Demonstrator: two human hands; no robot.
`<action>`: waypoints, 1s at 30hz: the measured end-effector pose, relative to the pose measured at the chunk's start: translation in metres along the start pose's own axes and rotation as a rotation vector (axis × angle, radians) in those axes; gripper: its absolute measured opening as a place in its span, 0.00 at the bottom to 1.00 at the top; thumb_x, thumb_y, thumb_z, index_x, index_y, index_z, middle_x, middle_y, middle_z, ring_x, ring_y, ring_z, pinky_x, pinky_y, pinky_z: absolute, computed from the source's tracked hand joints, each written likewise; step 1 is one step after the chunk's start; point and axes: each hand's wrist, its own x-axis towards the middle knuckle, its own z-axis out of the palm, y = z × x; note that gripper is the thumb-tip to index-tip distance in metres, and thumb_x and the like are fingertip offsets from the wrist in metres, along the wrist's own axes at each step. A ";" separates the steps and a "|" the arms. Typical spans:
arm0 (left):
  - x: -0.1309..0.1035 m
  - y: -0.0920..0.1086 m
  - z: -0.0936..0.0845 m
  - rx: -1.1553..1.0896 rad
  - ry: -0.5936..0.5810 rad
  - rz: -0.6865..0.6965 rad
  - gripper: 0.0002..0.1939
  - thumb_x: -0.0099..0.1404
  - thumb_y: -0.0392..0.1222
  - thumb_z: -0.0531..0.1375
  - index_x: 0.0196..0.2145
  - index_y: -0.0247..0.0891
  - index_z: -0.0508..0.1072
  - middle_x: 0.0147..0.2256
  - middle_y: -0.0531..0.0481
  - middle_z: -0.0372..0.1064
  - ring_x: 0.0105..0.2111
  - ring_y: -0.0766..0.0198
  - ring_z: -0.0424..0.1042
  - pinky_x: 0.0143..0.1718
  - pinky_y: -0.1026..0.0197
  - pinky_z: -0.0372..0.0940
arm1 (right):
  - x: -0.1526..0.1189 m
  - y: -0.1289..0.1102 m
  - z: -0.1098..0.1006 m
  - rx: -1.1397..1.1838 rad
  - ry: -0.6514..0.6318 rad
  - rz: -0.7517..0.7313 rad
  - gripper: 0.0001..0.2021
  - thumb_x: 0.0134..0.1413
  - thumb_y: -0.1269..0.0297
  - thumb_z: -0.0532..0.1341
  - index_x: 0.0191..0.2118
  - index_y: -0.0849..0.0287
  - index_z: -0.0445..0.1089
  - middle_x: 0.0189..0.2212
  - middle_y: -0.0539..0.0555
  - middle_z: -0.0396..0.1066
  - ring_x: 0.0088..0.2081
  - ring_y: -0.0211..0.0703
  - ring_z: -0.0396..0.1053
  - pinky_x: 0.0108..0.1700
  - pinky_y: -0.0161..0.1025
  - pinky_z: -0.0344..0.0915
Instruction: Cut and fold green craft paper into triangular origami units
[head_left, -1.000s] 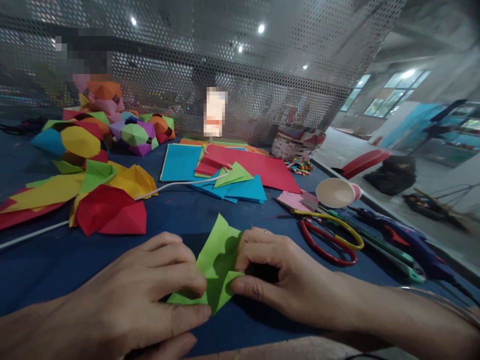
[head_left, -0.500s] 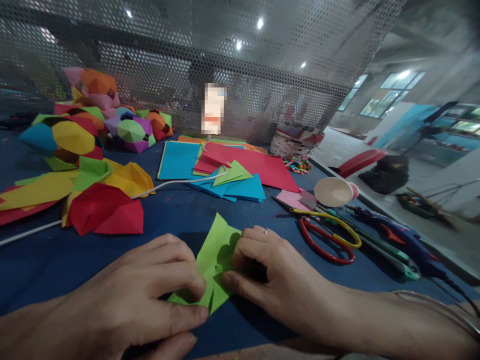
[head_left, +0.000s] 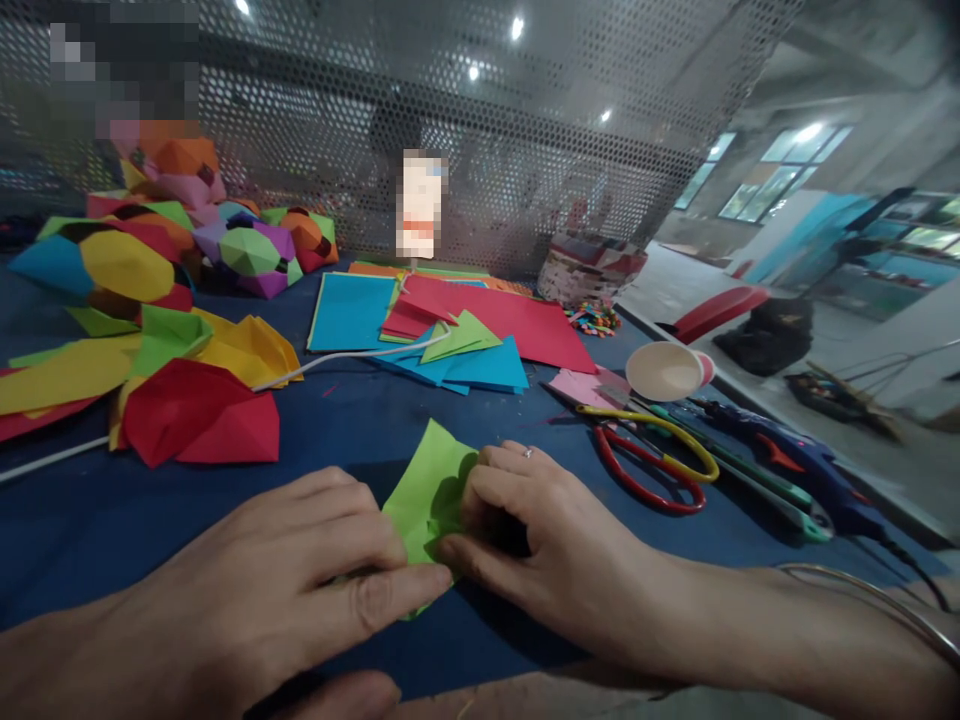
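Observation:
A light green paper [head_left: 427, 475], creased and partly folded, lies at the near edge of the blue tabletop [head_left: 337, 425] between my hands. My left hand [head_left: 300, 570] presses on its lower left part, with the thumb laid across it. From the right, my right hand [head_left: 540, 530] pinches the paper's right side between thumb and curled fingers. Much of the lower part of the paper is hidden under the fingers.
Scissors [head_left: 652, 490], a cutter [head_left: 757, 475], a glue gun [head_left: 795, 460] and a paper cup [head_left: 664, 372] lie at the right. Folded papers [head_left: 202, 415] and paper balls [head_left: 127, 265] are at the left. Coloured sheets [head_left: 352, 310] and a white cable [head_left: 360, 353] lie behind.
My left thumb has moved right and up across the green paper, now near the right thumb, covering more of it. My right hand keeps its grip. The view has shifted slightly.

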 end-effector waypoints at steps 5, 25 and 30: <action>0.000 0.008 0.003 0.063 -0.072 -0.038 0.22 0.62 0.38 0.60 0.54 0.46 0.70 0.35 0.50 0.68 0.31 0.58 0.60 0.33 0.54 0.52 | -0.001 0.000 -0.001 0.001 -0.017 0.002 0.13 0.58 0.68 0.68 0.27 0.59 0.64 0.28 0.48 0.67 0.33 0.40 0.61 0.38 0.40 0.54; -0.003 0.002 0.011 0.190 -0.090 0.007 0.25 0.60 0.40 0.62 0.56 0.45 0.66 0.35 0.53 0.63 0.31 0.60 0.57 0.33 0.56 0.48 | 0.002 -0.002 -0.005 -0.007 -0.049 0.047 0.11 0.57 0.68 0.68 0.28 0.60 0.66 0.28 0.48 0.66 0.33 0.39 0.60 0.38 0.39 0.52; -0.003 0.004 0.012 0.142 -0.079 -0.011 0.24 0.60 0.41 0.63 0.54 0.45 0.67 0.36 0.53 0.62 0.32 0.60 0.57 0.33 0.55 0.47 | 0.000 -0.004 -0.005 -0.049 -0.061 0.029 0.11 0.57 0.65 0.69 0.30 0.60 0.67 0.29 0.49 0.67 0.34 0.40 0.61 0.39 0.40 0.53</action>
